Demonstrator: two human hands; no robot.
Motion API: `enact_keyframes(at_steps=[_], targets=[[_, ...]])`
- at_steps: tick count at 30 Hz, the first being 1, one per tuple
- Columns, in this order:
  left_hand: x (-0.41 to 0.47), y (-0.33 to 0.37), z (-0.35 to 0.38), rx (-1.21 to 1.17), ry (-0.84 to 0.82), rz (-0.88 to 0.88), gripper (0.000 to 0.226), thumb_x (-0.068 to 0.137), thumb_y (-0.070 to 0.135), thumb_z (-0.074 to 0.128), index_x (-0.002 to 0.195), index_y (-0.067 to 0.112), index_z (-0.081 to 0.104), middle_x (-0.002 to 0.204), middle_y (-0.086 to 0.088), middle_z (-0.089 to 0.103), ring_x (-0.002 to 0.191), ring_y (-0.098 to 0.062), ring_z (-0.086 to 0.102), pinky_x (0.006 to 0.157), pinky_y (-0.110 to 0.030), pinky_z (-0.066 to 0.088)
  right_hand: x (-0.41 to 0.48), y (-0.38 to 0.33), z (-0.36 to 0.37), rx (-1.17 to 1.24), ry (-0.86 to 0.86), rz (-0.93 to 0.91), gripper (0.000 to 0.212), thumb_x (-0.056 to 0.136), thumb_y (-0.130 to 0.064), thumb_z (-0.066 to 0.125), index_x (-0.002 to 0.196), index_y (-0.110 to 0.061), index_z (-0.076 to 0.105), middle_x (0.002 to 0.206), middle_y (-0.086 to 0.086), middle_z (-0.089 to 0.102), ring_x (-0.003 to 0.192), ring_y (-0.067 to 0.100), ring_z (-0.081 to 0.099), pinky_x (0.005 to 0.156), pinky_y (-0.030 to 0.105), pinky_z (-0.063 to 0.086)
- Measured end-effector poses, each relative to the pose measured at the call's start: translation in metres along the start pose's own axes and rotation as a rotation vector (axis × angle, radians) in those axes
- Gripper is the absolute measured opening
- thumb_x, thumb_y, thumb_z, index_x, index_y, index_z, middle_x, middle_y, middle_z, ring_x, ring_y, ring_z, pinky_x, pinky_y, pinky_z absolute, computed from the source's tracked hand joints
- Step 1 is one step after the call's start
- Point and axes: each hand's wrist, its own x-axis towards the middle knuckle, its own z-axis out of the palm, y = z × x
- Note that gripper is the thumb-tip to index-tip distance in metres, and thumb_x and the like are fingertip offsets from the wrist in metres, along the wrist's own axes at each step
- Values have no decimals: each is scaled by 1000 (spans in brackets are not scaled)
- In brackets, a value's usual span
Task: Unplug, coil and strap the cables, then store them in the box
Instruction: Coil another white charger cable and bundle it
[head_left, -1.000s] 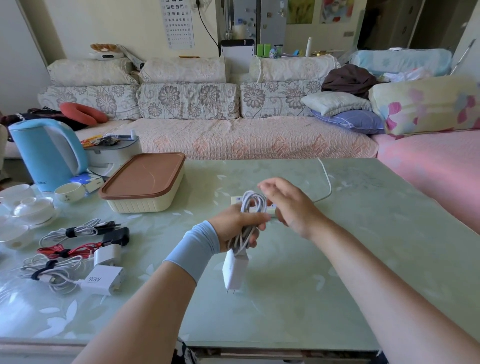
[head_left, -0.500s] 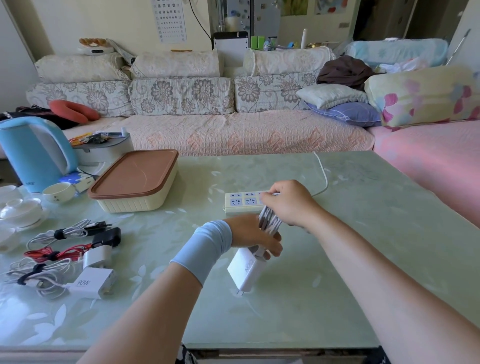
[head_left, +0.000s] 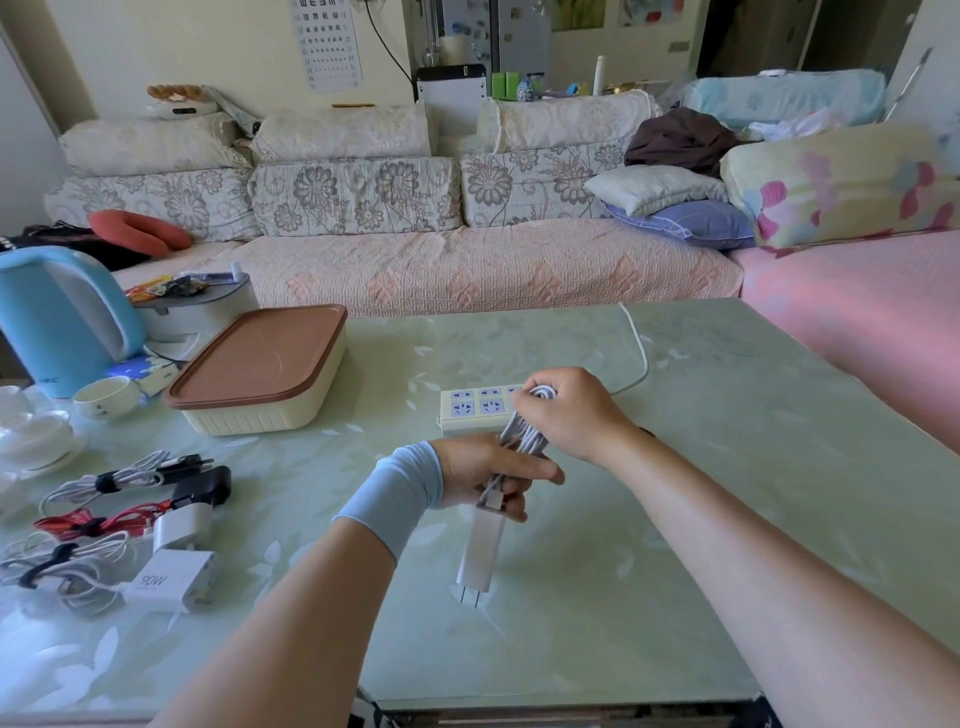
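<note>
My left hand (head_left: 485, 475) grips the lower end of a coiled white cable (head_left: 524, 439) above the table's middle. Its white charger (head_left: 480, 553) hangs below the fist, prongs pointing down. My right hand (head_left: 569, 413) curls over the coil's upper loops. Just behind the hands lies a white power strip (head_left: 475, 408), partly hidden by my right hand. The cream box with a brown lid (head_left: 265, 371) stands shut at the back left. At the left edge lie strapped cable bundles: a white one with a 90W charger (head_left: 171, 579), a red one (head_left: 96, 522), and a white one with a black plug (head_left: 132, 475).
A blue kettle (head_left: 57, 317), a small cup (head_left: 106, 397) and white dishes (head_left: 31, 431) crowd the table's far left. The strip's white cord (head_left: 641, 353) runs off the back edge toward the sofa (head_left: 467, 270). The green table (head_left: 727, 467) stretches out to the right.
Both hands lowered the coil toward the table and turned it; the charger swung from tilted to hanging straight down. My right hand shifted up over the top loops.
</note>
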Motion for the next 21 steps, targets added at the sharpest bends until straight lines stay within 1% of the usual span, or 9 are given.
enact_keyframes(at_steps=[2,5,7,10,12,13,16,18,21], targets=[[7,6,2,230,166,-21,36,80,16,76,111,3,62,67,-2,65,55,-16,58,62,-28,55,5,3,2,-6,36,45,33,83,-22,60,52,-16,52,42,-9,46,44,6,41,47,23,33],[20,9,7,466,317,-44,35,75,20,78,103,4,62,72,-1,73,52,-15,62,60,-23,56,10,7,5,-36,0,93,30,86,-24,57,57,-14,55,39,-9,45,39,7,40,42,21,30],[24,7,11,431,349,-75,23,80,23,74,93,8,63,62,-1,66,46,-12,58,57,-19,53,12,11,5,-23,-83,122,31,89,-34,57,67,-12,60,41,-8,45,36,7,37,43,21,31],[27,1,4,173,365,-63,21,86,27,68,92,7,71,51,0,51,47,-17,57,72,-28,52,16,18,-4,244,-179,243,56,93,-62,43,79,-10,60,56,5,56,41,19,50,47,24,39],[24,-2,-2,-93,378,-53,24,91,27,64,92,5,72,49,1,47,50,-21,56,68,-30,53,20,27,-12,330,-157,335,54,98,-56,35,98,-11,65,74,9,65,48,25,57,48,26,44],[23,-4,-4,-212,370,-41,25,92,28,62,90,5,71,49,0,46,53,-22,54,67,-31,52,21,34,-16,221,-101,330,47,99,-46,37,99,-9,66,77,8,65,52,26,58,51,27,46],[16,-7,-7,-418,314,10,29,96,32,56,84,9,68,56,-1,48,60,-22,50,72,-31,51,16,60,-24,-336,-12,174,28,93,-20,46,87,-1,66,80,9,65,73,28,57,64,32,44],[11,-7,-8,-431,269,24,28,96,35,55,84,12,65,64,-1,54,64,-21,53,71,-29,52,12,76,-24,-456,-61,181,20,89,-12,50,91,-8,69,99,9,68,94,30,61,79,33,49],[5,-8,-9,-472,236,48,25,96,32,56,86,11,66,82,-4,67,69,-20,64,72,-31,55,7,84,-22,-638,-124,236,29,85,-6,50,107,-12,67,118,9,62,112,31,56,92,34,49]])
